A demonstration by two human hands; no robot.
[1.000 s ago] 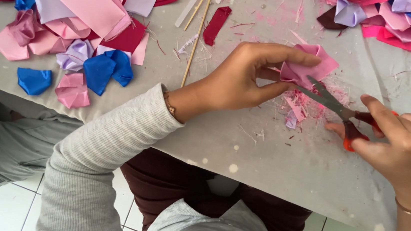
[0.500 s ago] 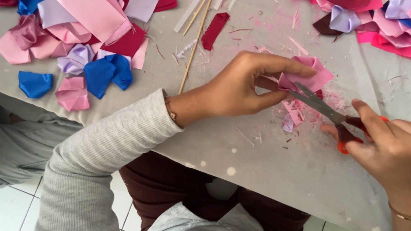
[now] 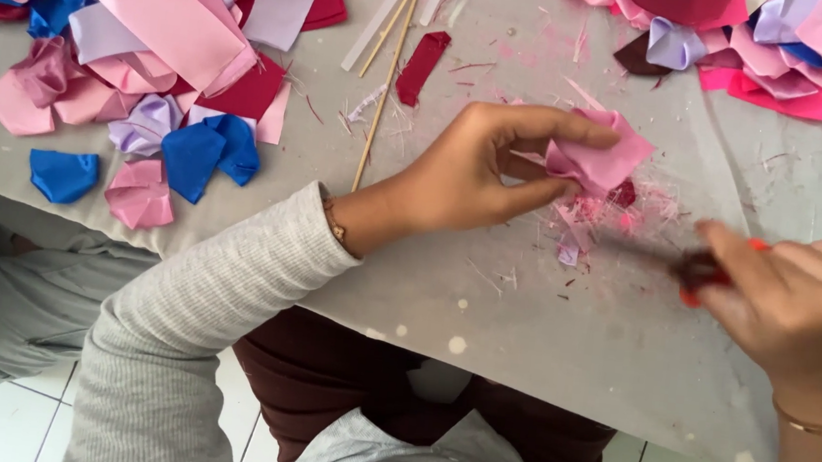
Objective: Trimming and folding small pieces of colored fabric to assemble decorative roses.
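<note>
Looks like a home craft corner: a grey cloth-covered counter (image 3: 542, 334) is sitting over white floor tiles (image 3: 1, 423), with heaps of folded pink, lilac and blue ribbon pieces (image 3: 146, 65), thin wooden sticks (image 3: 385, 88) and pink fabric snippings (image 3: 593, 213) lying around.

Scissors (image 3: 674, 264) motion-blurred, blades only smear; handle mostly hidden inside right hand (image 3: 796, 303). Pink fabric piece (image 3: 598, 162) partly covered by left hand (image 3: 482, 168) fingers. Fabric piles (image 3: 752, 33) cut by top edge. Right forearm cut by picture edge.
</note>
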